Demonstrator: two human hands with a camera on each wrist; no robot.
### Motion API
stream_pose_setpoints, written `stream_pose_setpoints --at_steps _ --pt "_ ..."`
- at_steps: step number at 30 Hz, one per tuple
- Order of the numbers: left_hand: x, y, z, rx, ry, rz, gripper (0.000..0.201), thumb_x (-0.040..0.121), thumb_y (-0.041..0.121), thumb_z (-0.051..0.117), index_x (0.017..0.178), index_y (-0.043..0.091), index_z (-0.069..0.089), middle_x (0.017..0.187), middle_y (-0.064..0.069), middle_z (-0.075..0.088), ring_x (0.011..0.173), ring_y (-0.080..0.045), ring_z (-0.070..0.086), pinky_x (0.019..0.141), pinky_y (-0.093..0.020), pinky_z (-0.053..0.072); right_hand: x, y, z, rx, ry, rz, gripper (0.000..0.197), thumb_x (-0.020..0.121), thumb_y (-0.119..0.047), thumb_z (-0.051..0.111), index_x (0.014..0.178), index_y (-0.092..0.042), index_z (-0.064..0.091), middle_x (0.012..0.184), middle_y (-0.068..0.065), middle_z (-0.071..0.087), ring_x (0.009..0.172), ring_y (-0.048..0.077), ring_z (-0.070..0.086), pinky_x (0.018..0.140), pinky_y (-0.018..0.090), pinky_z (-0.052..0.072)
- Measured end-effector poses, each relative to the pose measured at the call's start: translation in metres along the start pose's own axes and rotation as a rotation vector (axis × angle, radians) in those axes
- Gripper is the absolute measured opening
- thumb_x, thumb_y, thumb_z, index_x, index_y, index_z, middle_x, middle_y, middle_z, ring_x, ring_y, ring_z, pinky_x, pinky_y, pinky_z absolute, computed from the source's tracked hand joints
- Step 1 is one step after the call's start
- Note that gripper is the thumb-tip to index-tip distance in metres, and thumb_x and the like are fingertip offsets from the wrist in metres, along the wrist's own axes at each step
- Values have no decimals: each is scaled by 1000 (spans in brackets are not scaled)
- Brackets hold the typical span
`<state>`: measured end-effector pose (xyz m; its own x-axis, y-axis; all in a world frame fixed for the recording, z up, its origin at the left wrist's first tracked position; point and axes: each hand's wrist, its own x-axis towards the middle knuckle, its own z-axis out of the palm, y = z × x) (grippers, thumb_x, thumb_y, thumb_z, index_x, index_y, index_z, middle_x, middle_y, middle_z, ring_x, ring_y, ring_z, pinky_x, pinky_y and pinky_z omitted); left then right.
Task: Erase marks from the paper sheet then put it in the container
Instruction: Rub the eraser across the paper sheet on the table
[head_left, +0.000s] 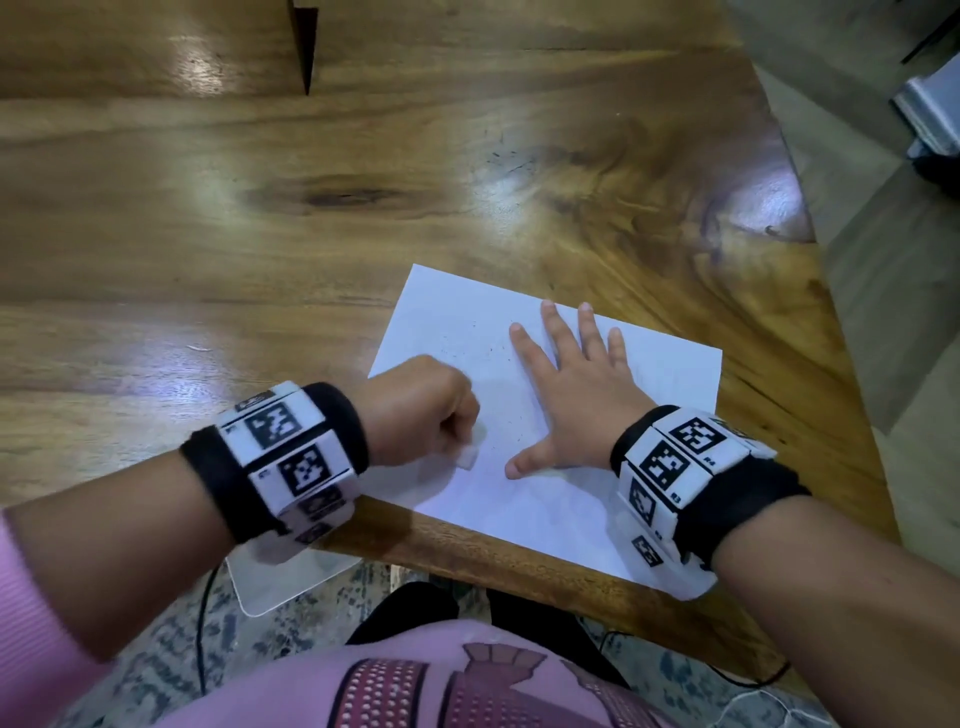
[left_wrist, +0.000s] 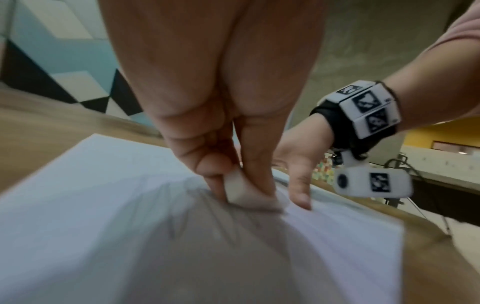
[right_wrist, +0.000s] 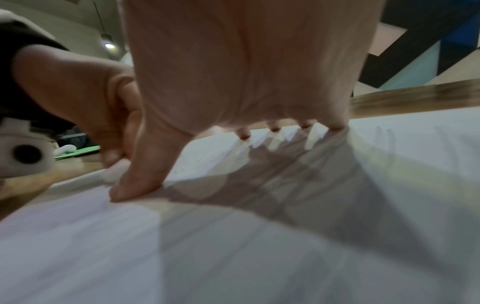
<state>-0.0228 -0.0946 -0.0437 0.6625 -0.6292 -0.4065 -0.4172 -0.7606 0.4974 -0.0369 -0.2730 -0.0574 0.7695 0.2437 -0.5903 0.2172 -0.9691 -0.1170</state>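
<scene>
Head view: paper sheet (head_left: 545, 415) lies flat near the front right corner of the wooden table (head_left: 260, 234), its near edge hanging slightly over the table lip. Left hand (head_left: 421, 410) is fisted around a small white eraser (head_left: 469, 458), eraser tip down on the sheet's left part. Right hand (head_left: 576, 395) is flat, fingers spread, pressing the sheet's middle. Dark eraser crumbs (head_left: 483, 353) are scattered just beyond the left hand. A clear tray-like thing (head_left: 280, 577) shows below the table edge (maybe the container, can't confirm).

Left wrist view: thumb and fingers pinch the eraser (left_wrist: 239, 191) and it touches the paper (left_wrist: 103, 205). Faint pencil strokes (left_wrist: 207, 216) fan out right under it, so the marks aren't cleared yet. Blurry frame.

Right wrist view: the right hand's fingertips (right_wrist: 244, 135) and thumb are planted on the sheet (right_wrist: 259, 246), nothing gripped. More faint strokes (right_wrist: 384, 135) sit to the right of the fingers.

Judgement: erasing step, mid-way. To do it well: short strokes directed away from the pinning hand so the sheet doesn't buckle, moderate pressure, keep the anchor close to the eraser. Shift the right hand to reach the strokes beside and beneath it.
</scene>
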Motion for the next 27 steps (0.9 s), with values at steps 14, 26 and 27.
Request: stream_pose_setpoints --at_steps 14,26,27 --pt "21 5 -7 6 167 -4 4 75 6 62 75 6 66 83 -11 64 76 -22 53 56 -20 22 -1 -1 1 1 2 -1 135 55 -75 67 145 -28 -22 150 6 -36 136 39 -34 113 56 -13" --pt "22 -1 -7 6 216 -39 7 75 4 59 74 6 66 77 -7 58 80 -27 56 64 -24 29 -1 -2 0 -13 -4 8 135 55 -76 66 145 -28 -23 150 7 -36 136 39 -34 113 56 -12" --pt "29 0 -12 2 256 -54 6 75 4 60 75 6 66 78 -8 58 80 -27 56 64 -24 29 -1 -2 0 -16 -4 10 135 55 -76 65 145 -28 -23 150 7 -37 136 39 -34 113 56 -12"
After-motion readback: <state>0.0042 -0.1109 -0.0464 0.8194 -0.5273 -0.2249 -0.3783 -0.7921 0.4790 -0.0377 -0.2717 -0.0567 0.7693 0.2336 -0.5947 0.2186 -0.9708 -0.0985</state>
